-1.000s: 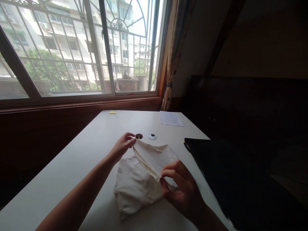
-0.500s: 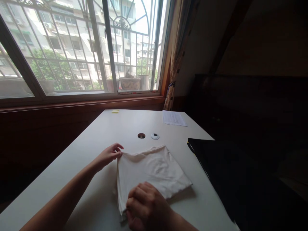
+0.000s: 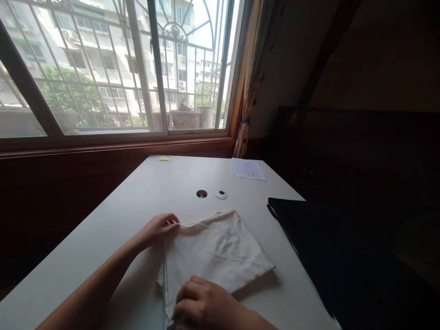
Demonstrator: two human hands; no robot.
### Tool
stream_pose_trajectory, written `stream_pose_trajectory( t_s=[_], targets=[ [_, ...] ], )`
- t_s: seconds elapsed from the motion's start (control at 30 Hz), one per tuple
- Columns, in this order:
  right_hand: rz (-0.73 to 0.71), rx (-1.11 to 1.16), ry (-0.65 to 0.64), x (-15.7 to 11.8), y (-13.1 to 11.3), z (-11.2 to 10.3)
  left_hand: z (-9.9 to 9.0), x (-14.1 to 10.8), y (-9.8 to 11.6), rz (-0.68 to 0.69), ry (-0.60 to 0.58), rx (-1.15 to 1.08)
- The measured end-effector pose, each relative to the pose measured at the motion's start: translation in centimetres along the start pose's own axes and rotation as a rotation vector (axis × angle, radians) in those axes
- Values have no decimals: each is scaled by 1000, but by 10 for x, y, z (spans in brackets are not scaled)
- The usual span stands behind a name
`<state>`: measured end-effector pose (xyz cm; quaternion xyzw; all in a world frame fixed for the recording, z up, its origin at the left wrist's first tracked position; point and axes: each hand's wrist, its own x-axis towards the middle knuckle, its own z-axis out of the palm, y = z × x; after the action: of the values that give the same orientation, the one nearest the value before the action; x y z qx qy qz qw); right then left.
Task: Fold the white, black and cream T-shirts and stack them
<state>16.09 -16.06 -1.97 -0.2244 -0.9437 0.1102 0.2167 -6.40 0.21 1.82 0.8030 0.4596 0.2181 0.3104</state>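
A folded white cloth [image 3: 215, 250], soft like a garment, lies on the white table with light wrinkles across its top. At its far left corner my left hand [image 3: 164, 224] pinches the fabric between thumb and fingers. My right hand [image 3: 202, 302] is curled over the near left part of the cloth; its fingertips are hidden beneath the hand, but they appear closed on the edge. A second layer of fabric peeks out along the left side.
On the table [image 3: 127, 201] are a round cable hole [image 3: 201, 194] and its loose cap [image 3: 222, 195]. Printed paper [image 3: 249, 169] and a yellow sticky note [image 3: 164, 158] lie toward the back. A black flat item [image 3: 309, 238] covers the right edge. A barred window [image 3: 113, 73] stands behind.
Both hands have moved slightly toward me, the right also a little left. The cloth's left edge has shifted left and nearer, and an underlying layer shows at the left.
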Motion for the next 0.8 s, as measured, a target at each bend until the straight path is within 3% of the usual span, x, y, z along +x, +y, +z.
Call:
stream_pose_trajectory(
  t_s=[0.1, 0.2, 0.3, 0.4, 0.47, 0.57, 0.8],
  targets=[
    [5, 179, -46, -1, -3, -21, 0, -2, -2, 49, -33, 0],
    [130, 226, 10, 0, 10, -56, 0, -4, -3, 92, -28, 8],
    [309, 108, 156, 3, 49, -88, 0, -5, -3, 105, -5, 52],
    [472, -76, 288, 1, 100, -106, 1, -6, -3, 119, 8, 90],
    [544, -160, 301, -4, 128, -108, 1, -7, -2, 136, 4, 101],
    [531, -217, 224, -14, 153, -101, -1, -10, 0, 169, -46, 92],
    [557, -331, 288, -26, 164, -77, -11, -14, -1, 120, -118, 68]
  ],
)
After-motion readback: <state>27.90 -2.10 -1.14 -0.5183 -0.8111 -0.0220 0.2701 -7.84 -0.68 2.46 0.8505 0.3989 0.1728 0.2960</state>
